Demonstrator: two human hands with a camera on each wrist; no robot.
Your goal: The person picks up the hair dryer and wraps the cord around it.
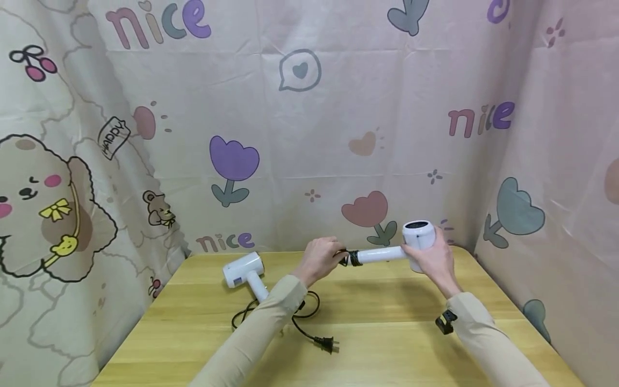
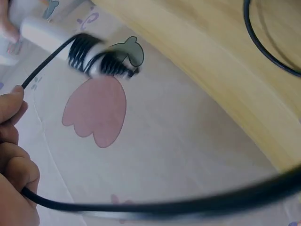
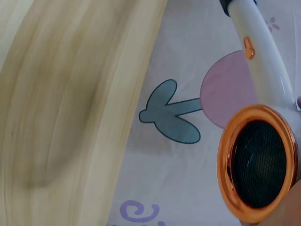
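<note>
Above the table's back part, a white hair dryer [image 1: 384, 254] is held up with its handle lying sideways. My right hand [image 1: 437, 263] grips it round the barrel. In the right wrist view, a copper-coloured ring [image 3: 223, 169] frames the dark mesh at one barrel end. Black power cord [image 2: 81, 54] is wound in several turns round the handle's far end. My left hand [image 2: 16, 160] pinches a stretch of this cord pulled off the coil, and more cord runs out below the fingers. A second white hair dryer [image 1: 244, 269] lies on the table to the left, its handle partly behind my left sleeve.
Black cord [image 1: 316, 306] loops over the wooden table [image 1: 387, 349] beside the second dryer. A two-pin plug [image 1: 326, 344] lies near the table's middle. Printed cloth [image 1: 309, 118] hangs behind and at both sides of the table. A small black device [image 1: 446, 322] sits on my right wrist.
</note>
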